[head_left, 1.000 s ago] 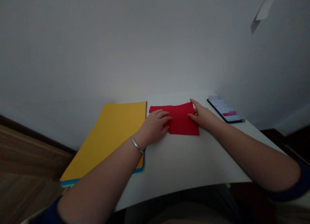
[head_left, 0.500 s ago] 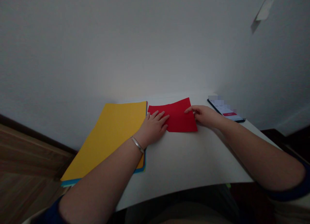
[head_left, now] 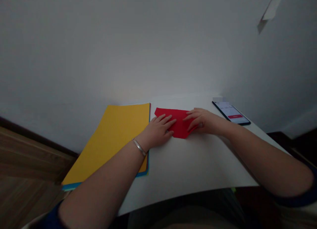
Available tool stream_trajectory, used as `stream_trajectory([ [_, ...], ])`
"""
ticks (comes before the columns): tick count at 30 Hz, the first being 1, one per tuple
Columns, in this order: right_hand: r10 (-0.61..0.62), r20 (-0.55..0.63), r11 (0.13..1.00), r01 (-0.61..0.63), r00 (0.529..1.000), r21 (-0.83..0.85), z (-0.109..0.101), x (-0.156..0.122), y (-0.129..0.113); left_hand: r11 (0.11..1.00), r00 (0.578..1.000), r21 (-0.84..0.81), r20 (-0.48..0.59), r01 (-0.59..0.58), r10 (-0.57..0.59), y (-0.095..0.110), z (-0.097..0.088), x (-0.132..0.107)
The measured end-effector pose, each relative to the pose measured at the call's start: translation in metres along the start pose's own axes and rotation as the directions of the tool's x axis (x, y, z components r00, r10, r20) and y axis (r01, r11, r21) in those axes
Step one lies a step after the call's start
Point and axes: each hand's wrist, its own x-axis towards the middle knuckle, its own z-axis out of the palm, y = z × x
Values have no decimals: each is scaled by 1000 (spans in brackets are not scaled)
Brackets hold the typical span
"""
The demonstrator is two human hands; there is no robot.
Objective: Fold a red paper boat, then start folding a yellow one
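Observation:
A sheet of red paper point(head_left: 180, 123) lies on the white table, its right end bent up and over toward the middle. My left hand point(head_left: 160, 131), a silver bangle on its wrist, rests on the paper's left part with fingers spread and flat. At the right end, my right hand point(head_left: 198, 120) curls its fingers round the bent edge and holds it. Part of that edge is hidden beneath the hand.
To the left lies a stack of coloured paper, yellow sheet point(head_left: 111, 133) on top. A phone point(head_left: 232, 113) with a lit screen lies near the table's right edge. The white table point(head_left: 193, 169) stands against a grey wall point(head_left: 158, 47).
The right end of the red paper has gone from raised and outstretched to bent over leftward. My right hand moved slightly left with it; my left hand stayed nearly in place.

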Motion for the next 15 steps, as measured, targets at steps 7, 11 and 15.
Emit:
stream_trajectory([
  [7,349,36,929,-351,936,119,-9,2,-21,998,998,-30,45,-49,50,0,-2,-2],
  [11,513,4,858,-513,858,32,-6,3,-21,997,996,-33,55,-66,68,-1,-2,-2],
  [15,532,-24,846,-531,847,44,1,6,-16,997,997,-29,37,-73,74,0,-1,-2],
])
